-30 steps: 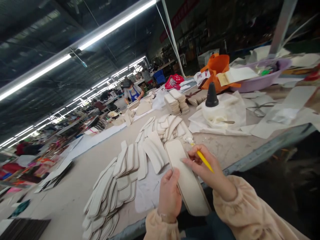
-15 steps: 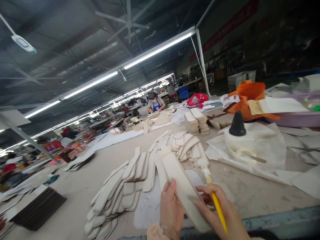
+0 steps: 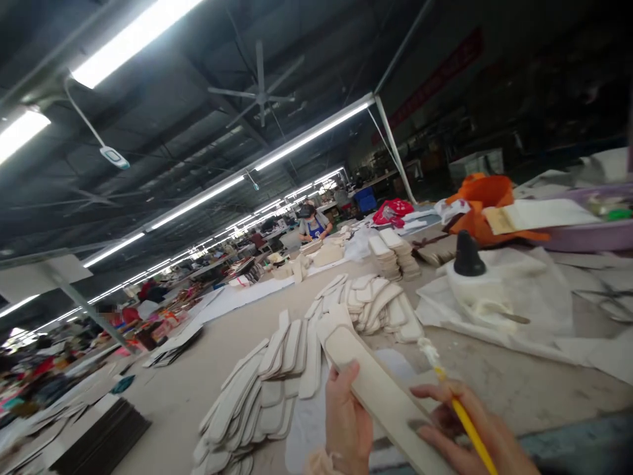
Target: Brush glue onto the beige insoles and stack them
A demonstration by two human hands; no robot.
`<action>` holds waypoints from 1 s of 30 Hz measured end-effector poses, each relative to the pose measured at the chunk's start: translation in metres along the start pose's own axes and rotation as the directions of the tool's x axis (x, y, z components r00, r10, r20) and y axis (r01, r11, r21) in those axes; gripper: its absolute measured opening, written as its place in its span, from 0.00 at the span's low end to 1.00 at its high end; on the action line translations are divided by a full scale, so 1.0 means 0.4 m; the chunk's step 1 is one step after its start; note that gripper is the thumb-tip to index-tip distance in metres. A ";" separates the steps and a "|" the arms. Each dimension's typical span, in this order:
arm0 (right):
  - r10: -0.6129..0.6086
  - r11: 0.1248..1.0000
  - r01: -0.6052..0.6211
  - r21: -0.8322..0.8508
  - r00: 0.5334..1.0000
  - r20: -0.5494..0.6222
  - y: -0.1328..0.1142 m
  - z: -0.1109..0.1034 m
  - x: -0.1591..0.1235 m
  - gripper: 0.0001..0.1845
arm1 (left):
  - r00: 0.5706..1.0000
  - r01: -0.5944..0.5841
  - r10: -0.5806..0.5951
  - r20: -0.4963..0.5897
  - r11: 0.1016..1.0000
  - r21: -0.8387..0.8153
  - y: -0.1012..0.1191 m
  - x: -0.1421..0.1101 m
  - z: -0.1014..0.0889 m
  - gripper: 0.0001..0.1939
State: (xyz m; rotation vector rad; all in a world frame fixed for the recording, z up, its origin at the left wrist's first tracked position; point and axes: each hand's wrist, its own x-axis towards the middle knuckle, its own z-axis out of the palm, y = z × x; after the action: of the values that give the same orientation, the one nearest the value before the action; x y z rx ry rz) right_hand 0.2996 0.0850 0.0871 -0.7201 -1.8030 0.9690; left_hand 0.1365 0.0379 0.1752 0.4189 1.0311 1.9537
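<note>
My left hand is closed round the left edge of a long cream strip with rounded ends, its thumb on top. Another pale layer shows at the strip's far end; I cannot tell whether the two are joined. My right hand grips a yellow-handled brush whose bristles carry white paste. Its fingers also touch the strip's right side near the lower end. Beyond my hands lie fanned-out rows of similar strips and an overlapping heap of them.
A white container with a black cone stands on crumpled sheeting at right. Scissors, an orange cloth and a purple tray lie beyond. A dark-edged stack sits at left. A person in a blue apron works farther off.
The view has shifted, so the table's things sit lower and mostly farther right. Both hands keep their hold on the strip and brush. The strip has slid slightly down and to the right in view.
</note>
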 end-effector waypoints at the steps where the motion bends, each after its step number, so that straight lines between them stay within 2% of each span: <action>1: -0.007 1.000 0.007 -0.003 1.000 -0.006 -0.004 0.003 -0.008 0.19 | 1.000 -0.023 0.023 -0.011 1.000 -0.008 0.005 -0.005 0.001 0.15; 5: 0.017 1.000 -0.016 0.018 0.997 -0.070 -0.011 0.030 -0.031 0.20 | 0.995 -0.091 0.086 -0.058 0.993 -0.078 0.043 -0.012 -0.010 0.17; 9: 0.136 0.974 -0.080 0.213 0.956 -0.259 -0.031 0.076 -0.028 0.21 | 0.989 -0.127 0.116 -0.086 0.984 -0.123 0.096 -0.013 -0.054 0.18; 11: 0.189 0.937 -0.081 0.339 0.935 -0.299 -0.057 0.095 -0.023 0.23 | 0.991 -0.092 0.080 -0.102 0.989 -0.117 0.116 -0.019 -0.087 0.17; 14: 0.199 0.911 -0.050 0.409 0.922 -0.332 -0.101 0.105 -0.014 0.24 | 0.992 0.011 -0.024 -0.125 0.995 -0.099 0.135 -0.029 -0.142 0.17; 16: 0.172 0.914 -0.018 0.406 0.923 -0.345 -0.128 0.099 -0.007 0.24 | 0.991 0.086 -0.094 -0.100 0.993 -0.085 0.143 -0.035 -0.179 0.17; 20: 0.104 0.959 0.015 0.282 0.910 -0.401 -0.175 0.069 -0.001 0.23 | 0.980 0.198 -0.197 0.032 0.980 -0.030 0.160 -0.040 -0.264 0.15; 23: 0.039 0.980 0.050 0.195 0.902 -0.430 -0.207 0.036 -0.001 0.22 | 0.960 0.273 -0.277 0.046 0.960 0.067 0.172 -0.035 -0.314 0.11; 27: -0.017 0.983 0.094 0.158 0.902 -0.432 -0.230 -0.001 -0.002 0.20 | 0.922 0.374 -0.384 0.053 0.916 0.146 0.181 -0.059 -0.325 0.08; 30: 0.005 0.979 0.084 0.184 0.898 -0.439 -0.228 -0.018 0.008 0.22 | 0.864 0.442 -0.469 0.186 0.881 0.167 0.171 -0.096 -0.305 0.14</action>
State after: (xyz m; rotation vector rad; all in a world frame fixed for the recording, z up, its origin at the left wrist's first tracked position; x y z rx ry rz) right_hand 0.2994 0.0427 0.1682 -0.7062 -1.3011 0.8632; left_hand 0.0460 -0.0742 0.1596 0.4039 0.9972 1.3922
